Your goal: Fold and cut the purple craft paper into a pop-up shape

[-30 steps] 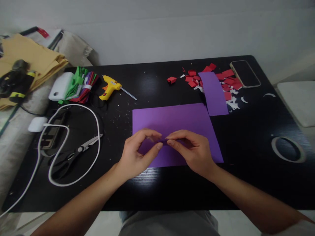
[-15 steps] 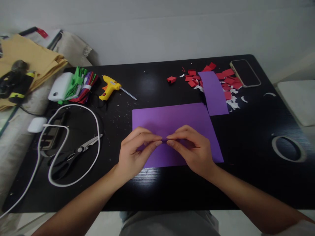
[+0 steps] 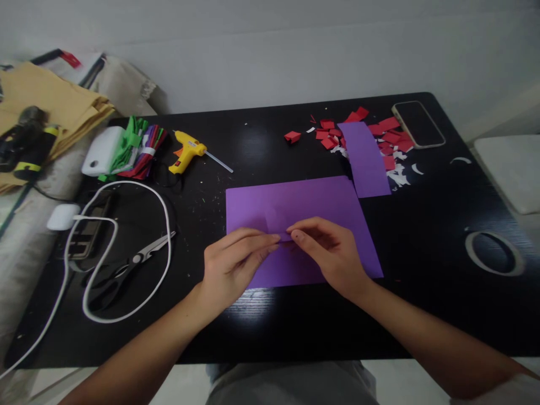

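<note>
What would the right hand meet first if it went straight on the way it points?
Probably the left hand, whose fingertips lie just across the small purple piece, though depth is unclear.

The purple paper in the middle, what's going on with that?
Someone is holding a small purple piece between their left hand and right hand, over a larger purple sheet on the black table. A purple strip lies partly over red scraps beyond the right hand. The yellow glue gun and scissors lie off to the left, untouched.
</note>
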Demonstrator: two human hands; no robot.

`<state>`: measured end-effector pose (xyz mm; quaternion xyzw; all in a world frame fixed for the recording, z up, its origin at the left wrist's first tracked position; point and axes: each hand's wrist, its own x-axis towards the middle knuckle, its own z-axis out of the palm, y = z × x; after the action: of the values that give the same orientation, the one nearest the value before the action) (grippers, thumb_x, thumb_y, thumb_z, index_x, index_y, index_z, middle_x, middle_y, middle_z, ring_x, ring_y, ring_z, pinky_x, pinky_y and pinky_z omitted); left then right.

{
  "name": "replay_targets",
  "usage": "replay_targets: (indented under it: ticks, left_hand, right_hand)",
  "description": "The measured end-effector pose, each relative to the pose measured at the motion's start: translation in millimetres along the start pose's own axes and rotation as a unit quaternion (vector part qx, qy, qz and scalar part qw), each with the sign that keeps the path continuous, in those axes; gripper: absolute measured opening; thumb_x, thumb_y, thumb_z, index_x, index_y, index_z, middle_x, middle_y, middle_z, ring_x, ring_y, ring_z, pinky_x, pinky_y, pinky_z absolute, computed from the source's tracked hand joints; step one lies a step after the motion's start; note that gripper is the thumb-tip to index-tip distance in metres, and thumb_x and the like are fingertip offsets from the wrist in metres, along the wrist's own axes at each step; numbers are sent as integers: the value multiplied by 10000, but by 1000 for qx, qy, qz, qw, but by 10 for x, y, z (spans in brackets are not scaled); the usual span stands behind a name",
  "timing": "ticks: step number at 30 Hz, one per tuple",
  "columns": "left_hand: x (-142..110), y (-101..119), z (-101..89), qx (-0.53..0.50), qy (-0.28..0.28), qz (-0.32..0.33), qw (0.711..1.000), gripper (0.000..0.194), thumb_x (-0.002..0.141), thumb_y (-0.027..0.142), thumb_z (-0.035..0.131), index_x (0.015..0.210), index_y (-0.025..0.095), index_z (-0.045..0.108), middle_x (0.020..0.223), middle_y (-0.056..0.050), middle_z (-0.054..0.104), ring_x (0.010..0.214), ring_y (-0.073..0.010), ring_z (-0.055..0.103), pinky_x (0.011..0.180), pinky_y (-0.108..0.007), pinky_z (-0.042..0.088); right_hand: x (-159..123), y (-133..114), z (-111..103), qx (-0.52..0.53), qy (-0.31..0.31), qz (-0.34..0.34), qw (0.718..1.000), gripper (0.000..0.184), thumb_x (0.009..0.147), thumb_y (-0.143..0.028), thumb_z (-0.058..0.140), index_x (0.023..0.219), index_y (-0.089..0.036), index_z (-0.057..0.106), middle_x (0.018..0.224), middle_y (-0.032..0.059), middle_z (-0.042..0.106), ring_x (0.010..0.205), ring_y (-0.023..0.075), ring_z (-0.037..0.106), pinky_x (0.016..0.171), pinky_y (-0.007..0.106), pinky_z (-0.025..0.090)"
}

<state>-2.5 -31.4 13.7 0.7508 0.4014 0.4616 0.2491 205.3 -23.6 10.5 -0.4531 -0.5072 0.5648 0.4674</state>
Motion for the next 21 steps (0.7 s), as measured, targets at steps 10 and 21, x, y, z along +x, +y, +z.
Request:
replay_targets:
  ticks: [10, 21]
  left_hand:
    - [-14, -14, 52, -11, 36, -108, 993, 178, 905, 141, 760, 1045, 196, 665, 895, -10, 764, 784, -121, 745, 741, -226, 632]
    - [47, 20, 15, -94, -19, -121, 988, 154, 971, 110, 645, 1005, 213, 754, 890, -27, 774, 751, -131, 719, 698, -255, 595]
  right_hand:
    - [19, 70, 28, 15, 7, 32, 999, 294, 813, -300, 862, 1039, -262, 679, 879, -2, 768, 827, 164, 765, 746, 289, 652]
    - [30, 16, -14, 1, -37, 11, 999, 53, 907, -253, 756, 942, -255, 797, 896, 14, 801, 803, 166, 757, 747, 314, 652]
